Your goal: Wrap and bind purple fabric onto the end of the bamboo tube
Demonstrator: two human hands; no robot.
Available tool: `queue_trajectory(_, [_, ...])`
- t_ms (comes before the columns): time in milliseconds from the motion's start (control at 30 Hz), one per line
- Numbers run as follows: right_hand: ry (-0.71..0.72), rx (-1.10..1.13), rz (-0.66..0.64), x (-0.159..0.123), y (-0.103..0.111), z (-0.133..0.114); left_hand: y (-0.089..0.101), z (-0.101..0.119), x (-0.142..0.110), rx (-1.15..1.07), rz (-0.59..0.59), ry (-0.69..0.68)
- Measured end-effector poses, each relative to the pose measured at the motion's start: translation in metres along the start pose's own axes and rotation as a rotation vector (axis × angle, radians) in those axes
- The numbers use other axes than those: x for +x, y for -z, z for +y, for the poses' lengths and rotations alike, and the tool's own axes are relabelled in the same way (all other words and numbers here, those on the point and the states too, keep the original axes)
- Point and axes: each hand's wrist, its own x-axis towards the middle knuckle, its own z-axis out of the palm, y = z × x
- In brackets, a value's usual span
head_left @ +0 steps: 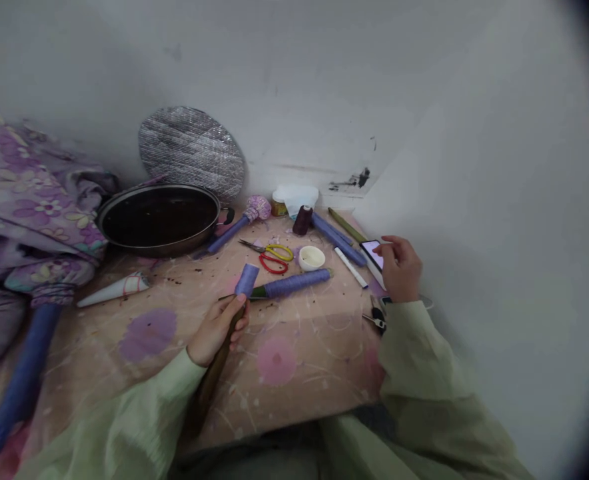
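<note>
Currently, the left hand (217, 330) wraps closed around a dark stick (209, 387) topped with purple thread (247, 280), low centre of the frame; at right, the half-curled right hand (398, 269) holds one fingertip at a phone (373, 255).

Slim dark-brown rod (214, 377): upright-leaning, gripped in the curled left hand (217, 331), lower end reaching past the edge of the pink patterned cloth (299, 393).
Purple thread wrapping (247, 280): tight and smooth, covering the rod's upper end above the hand.
Black smartphone (373, 254): screen lit with a pale pink image, body angled, lying near the cloth's far right side.
Right hand (398, 270): fingers curled, index fingertip (378, 245) at the smartphone's screen.
</note>
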Motion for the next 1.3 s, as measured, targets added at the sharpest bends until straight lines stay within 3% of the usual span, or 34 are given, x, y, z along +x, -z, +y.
queue_trajectory(67, [0.155, 0.354, -0.113, -0.024, -0.006, -0.040, 0.000, -0.001, 0.000, 0.001, 0.001, -0.008])
queue_trajectory(133, [0.260, 0.553, -0.346, -0.053, -0.017, -0.079, 0.000, -0.001, 0.001, -0.010, -0.011, -0.004])
queue_trajectory(233, [0.398, 0.627, -0.654, -0.090, -0.041, -0.121, 0.002, -0.003, 0.002, -0.015, -0.012, -0.015])
queue_trajectory(367, [0.423, 0.648, -0.870, -0.113, -0.075, -0.140, 0.006, -0.003, 0.002, -0.029, -0.014, -0.037])
queue_trajectory(633, [0.160, 0.902, -0.797, -0.122, -0.096, -0.132, 0.006, -0.005, 0.001, -0.107, -0.073, -0.041])
queue_trajectory(933, [0.067, 0.982, -0.804, -0.127, -0.100, -0.123, 0.006, -0.007, 0.004, -0.045, -0.080, -0.056])
queue_trajectory(1133, [0.000, 0.942, -0.702, -0.131, -0.099, -0.122, 0.004, -0.011, 0.007, -0.073, -0.076, -0.047])
queue_trajectory(1300, [-0.052, 0.911, -0.639, -0.133, -0.098, -0.121, 0.001, -0.013, 0.006, -0.044, 0.007, -0.067])
